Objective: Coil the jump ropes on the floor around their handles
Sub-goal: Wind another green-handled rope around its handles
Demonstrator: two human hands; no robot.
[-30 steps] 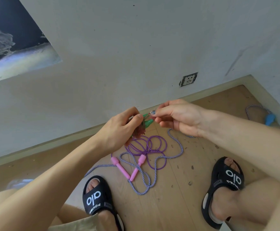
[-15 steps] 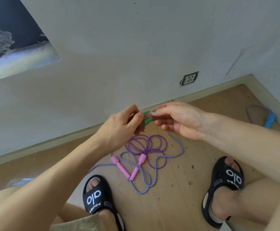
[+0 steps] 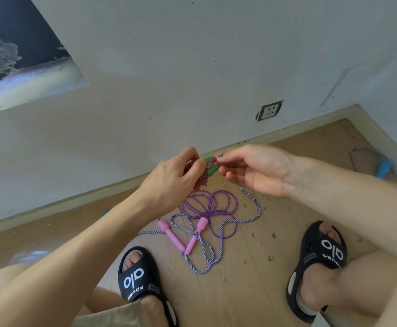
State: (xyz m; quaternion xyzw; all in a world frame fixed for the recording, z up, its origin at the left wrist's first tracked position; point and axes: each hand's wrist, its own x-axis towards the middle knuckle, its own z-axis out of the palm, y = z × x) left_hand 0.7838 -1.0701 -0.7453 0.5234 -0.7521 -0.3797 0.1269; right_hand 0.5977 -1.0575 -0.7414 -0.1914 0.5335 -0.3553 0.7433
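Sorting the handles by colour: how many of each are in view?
Green handles: 2, held in the hands
Pink handles: 2, on the floor
Blue handle: 1, by the wall
Total: 5

We see only the tips of the green handles (image 3: pixel 209 166); our left hand (image 3: pixel 171 180) covers the rest, and the reddish rope (image 3: pixel 202 181) bunched there is too blurred to trace. Our right hand (image 3: pixel 256 169) hides its own grip on that rope. The blue handle (image 3: pixel 384 168) is partly hidden behind our right arm. Both sandals (image 3: pixel 143 283) are partly covered by our legs.
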